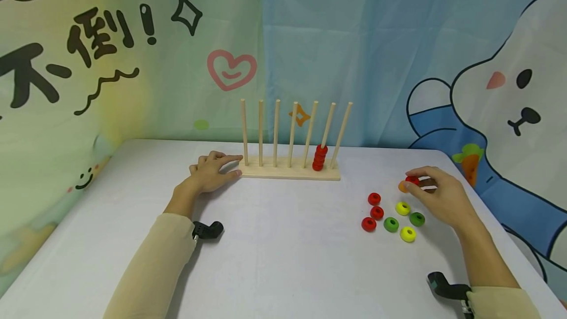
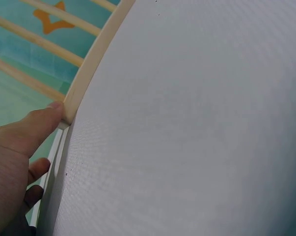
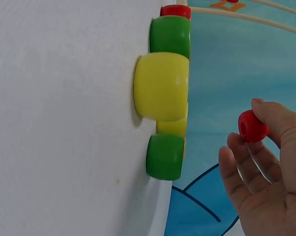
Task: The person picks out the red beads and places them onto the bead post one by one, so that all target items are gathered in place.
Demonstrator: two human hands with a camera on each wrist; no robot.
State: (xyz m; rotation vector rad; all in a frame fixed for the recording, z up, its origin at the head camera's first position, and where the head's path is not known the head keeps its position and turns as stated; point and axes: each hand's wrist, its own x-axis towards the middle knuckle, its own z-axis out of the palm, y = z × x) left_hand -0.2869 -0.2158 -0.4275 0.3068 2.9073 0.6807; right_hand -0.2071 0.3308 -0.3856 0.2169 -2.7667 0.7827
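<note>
A wooden peg rack (image 1: 290, 172) stands at the back of the table, with several red beads (image 1: 319, 157) stacked on its sixth peg from the left. My left hand (image 1: 214, 170) holds the rack's left end between thumb and forefinger; in the left wrist view the thumb (image 2: 40, 125) lies on the base's corner, the forefinger hidden. Off to the right, my right hand (image 1: 440, 196) pinches a red bead (image 3: 253, 126) between thumb and fingers, raised above the table. An orange bead (image 1: 402, 186) shows partly beside those fingers.
Loose beads lie at the table's right: several red (image 1: 377, 212), two yellow (image 1: 408, 234) and two green (image 1: 417, 219). The white table (image 1: 283, 240) ends at a printed cloth backdrop (image 1: 336, 53). Black wrist devices (image 1: 208, 230) sit by both cuffs.
</note>
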